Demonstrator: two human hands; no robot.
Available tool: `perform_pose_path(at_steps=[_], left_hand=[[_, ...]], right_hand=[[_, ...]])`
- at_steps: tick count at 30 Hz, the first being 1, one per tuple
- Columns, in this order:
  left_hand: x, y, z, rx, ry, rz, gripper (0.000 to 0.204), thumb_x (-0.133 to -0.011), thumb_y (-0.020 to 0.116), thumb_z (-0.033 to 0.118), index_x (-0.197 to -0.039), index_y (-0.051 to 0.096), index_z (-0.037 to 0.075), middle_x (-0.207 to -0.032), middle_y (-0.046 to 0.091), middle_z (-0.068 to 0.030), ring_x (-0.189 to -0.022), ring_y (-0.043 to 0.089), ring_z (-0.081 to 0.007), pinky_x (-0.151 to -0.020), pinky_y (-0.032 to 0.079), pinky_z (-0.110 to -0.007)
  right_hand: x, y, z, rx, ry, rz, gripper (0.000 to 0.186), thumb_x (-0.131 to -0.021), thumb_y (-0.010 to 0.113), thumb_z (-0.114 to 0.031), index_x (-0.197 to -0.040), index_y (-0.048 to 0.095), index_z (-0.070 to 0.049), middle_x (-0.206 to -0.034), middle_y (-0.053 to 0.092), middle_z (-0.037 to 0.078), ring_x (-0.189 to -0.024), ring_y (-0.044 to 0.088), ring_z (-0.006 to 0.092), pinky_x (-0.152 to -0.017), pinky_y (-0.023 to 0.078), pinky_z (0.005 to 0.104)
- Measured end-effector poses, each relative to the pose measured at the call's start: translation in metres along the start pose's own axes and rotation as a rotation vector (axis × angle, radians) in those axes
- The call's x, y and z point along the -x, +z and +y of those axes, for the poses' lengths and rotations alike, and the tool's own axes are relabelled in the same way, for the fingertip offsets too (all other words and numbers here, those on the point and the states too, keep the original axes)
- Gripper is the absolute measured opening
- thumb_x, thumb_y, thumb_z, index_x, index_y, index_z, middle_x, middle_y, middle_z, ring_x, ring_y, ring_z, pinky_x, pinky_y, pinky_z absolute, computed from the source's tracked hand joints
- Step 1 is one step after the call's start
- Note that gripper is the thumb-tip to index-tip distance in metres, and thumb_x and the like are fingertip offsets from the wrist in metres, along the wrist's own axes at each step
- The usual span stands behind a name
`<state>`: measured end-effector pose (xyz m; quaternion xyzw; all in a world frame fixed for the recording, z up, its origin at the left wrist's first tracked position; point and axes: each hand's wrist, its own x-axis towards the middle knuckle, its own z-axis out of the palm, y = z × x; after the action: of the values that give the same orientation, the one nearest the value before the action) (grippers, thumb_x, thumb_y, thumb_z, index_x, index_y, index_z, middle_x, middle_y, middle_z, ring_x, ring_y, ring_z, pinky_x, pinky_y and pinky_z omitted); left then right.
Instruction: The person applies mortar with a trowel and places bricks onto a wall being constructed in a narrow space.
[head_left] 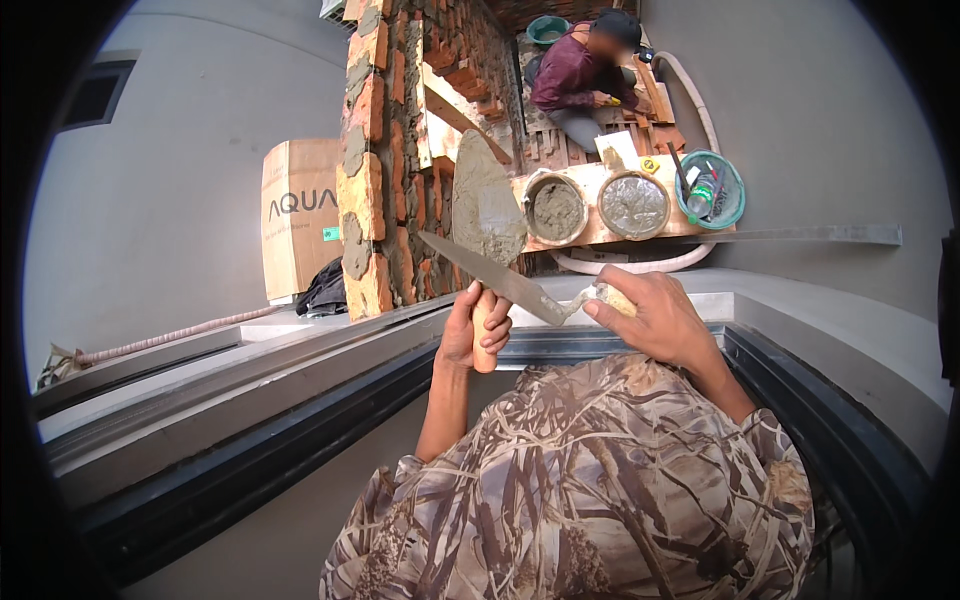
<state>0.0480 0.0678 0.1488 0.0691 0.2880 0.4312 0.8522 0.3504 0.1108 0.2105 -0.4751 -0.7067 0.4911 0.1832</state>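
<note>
From the head camera, the left hand [478,330] was closed around the short, pale wooden handle [484,338] of one trowel, whose broad, rounded steel blade [487,200], coated all over in wet grey mortar, stood upright above the fist. The right hand [650,318] was closed on the grip of a second trowel, most of that grip hidden in the fingers; its long, narrow, pointed metal blade [490,274] ran leftward and slightly upward, crossing in front of the lower edge of the mortar-laden blade, just above the left hand's knuckles. Whether the two blades touched could not be told. Both forearms came from sleeves of a brown camouflage-patterned shirt [590,490], over a dark metal window frame [300,420].

Beyond the hands stood a rough red brick pillar [385,150] with thick grey mortar joints. Beside it a pale wooden board [590,215] carried two round buckets, one holding grey mortar [556,208], the other [633,204] a paler grey content. A teal plastic basin [712,190] with tools stood just beside the board. Farther off, another person in a maroon shirt [572,72] crouched among bricks. A brown cardboard box [298,215] stood against the grey wall, left of the pillar.
</note>
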Motion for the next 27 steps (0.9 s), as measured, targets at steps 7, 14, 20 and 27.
perform_pose_path(at_steps=[7, 14, 20, 27], left_hand=[[-0.002, -0.001, 0.003, -0.099, 0.041, -0.036, 0.035, -0.106, 0.039, 0.042, -0.110, 0.052, 0.009, -0.068, 0.042, -0.0004, -0.044, 0.041, -0.0081, -0.037, 0.040, -0.021], [-0.009, 0.001, 0.000, -0.126, 0.057, -0.006, 0.034, -0.106, 0.039, 0.042, -0.108, 0.051, 0.010, -0.068, 0.040, 0.0004, -0.044, 0.040, -0.0076, -0.038, 0.040, -0.021], [-0.016, -0.003, -0.002, -0.245, 0.131, 0.077, 0.036, -0.105, 0.039, 0.047, -0.107, 0.051, 0.013, -0.065, 0.040, 0.0019, -0.041, 0.039, -0.0068, -0.036, 0.039, -0.020], [-0.023, 0.001, -0.001, -0.317, 0.205, 0.133, 0.032, -0.105, 0.044, 0.044, -0.107, 0.048, 0.012, -0.066, 0.041, -0.0003, -0.044, 0.041, -0.0085, -0.041, 0.041, -0.022]], right_hand=[[-0.005, 0.000, 0.007, 0.069, -0.004, 0.135, 0.043, -0.095, 0.061, -0.046, -0.094, 0.060, -0.003, -0.065, 0.057, 0.021, -0.070, 0.058, 0.0431, -0.067, 0.042, 0.0518], [-0.010, 0.012, 0.006, 0.019, 0.012, 0.116, 0.045, -0.096, 0.059, -0.046, -0.104, 0.062, -0.002, -0.073, 0.061, 0.023, -0.076, 0.060, 0.0435, -0.073, 0.044, 0.0495], [-0.019, 0.019, 0.009, -0.094, -0.024, 0.089, 0.047, -0.096, 0.058, -0.047, -0.107, 0.062, -0.001, -0.076, 0.063, 0.024, -0.080, 0.061, 0.0456, -0.074, 0.045, 0.0509], [-0.030, 0.024, 0.012, -0.172, 0.014, 0.044, 0.049, -0.097, 0.058, -0.047, -0.112, 0.062, 0.000, -0.090, 0.065, 0.029, -0.089, 0.063, 0.0460, -0.075, 0.047, 0.0499]])
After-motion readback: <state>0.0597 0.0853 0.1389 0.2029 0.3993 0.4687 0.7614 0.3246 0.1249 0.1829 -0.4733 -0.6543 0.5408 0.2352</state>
